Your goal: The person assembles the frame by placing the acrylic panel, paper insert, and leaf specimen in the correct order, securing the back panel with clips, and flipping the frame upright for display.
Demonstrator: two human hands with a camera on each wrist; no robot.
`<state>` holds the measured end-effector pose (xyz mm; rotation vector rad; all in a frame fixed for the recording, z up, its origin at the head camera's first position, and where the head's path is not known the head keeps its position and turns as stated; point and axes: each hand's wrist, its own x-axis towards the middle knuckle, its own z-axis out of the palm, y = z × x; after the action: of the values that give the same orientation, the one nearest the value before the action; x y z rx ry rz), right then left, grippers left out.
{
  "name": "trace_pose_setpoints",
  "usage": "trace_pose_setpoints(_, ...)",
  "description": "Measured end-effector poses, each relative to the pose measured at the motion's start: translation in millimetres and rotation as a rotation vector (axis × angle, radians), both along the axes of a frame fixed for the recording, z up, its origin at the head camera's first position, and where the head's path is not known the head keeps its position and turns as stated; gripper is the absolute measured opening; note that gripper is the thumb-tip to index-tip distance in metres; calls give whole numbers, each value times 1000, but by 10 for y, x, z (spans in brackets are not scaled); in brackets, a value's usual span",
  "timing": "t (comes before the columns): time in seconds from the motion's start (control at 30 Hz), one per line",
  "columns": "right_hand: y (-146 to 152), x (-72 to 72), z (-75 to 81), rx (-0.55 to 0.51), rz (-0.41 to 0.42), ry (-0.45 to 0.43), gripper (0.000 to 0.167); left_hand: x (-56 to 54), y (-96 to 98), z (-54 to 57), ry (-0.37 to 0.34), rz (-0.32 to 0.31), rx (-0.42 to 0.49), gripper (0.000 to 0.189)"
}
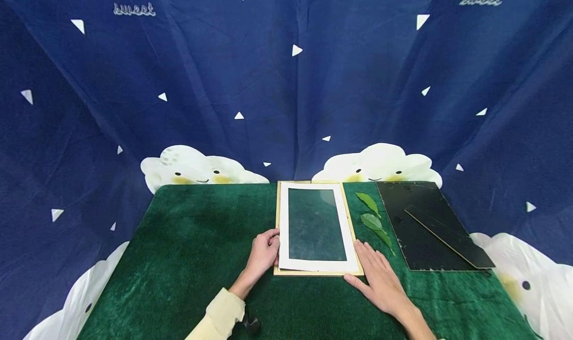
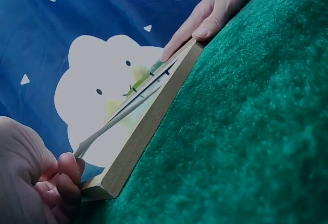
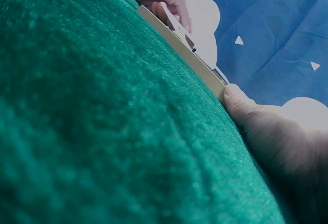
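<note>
A light wooden picture frame (image 1: 318,274) lies on the green cloth, with a white mat (image 1: 318,266) inside it. Within the mat's opening shows a dark greenish pane (image 1: 315,225) with a pale reflection at its upper right. My left hand (image 1: 263,250) pinches the mat's left edge with curled fingers. In the left wrist view that edge of the mat (image 2: 110,123) is tilted up above the frame (image 2: 148,137). My right hand (image 1: 380,278) rests along the frame's right side with fingers extended; its thumb touches the near right corner, also seen in the right wrist view.
Green leaves (image 1: 370,222) lie right of the frame. Farther right is a black backing board (image 1: 416,253) with a stand leg (image 1: 447,235) angled across it. A blue curtain (image 1: 295,91) with clouds hangs behind the green-covered table (image 1: 201,230).
</note>
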<state>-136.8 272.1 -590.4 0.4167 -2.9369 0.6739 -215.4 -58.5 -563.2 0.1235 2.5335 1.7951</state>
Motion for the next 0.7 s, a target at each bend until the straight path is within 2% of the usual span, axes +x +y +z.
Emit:
trace_pose_setpoints(0.27,4,-4,7,4,3,2,93,10,20,-29,32,77,39,26)
trace_pose_setpoints(0.7,14,-2,-3,3,0,0,94,20,30,-50,84,147,-50,20)
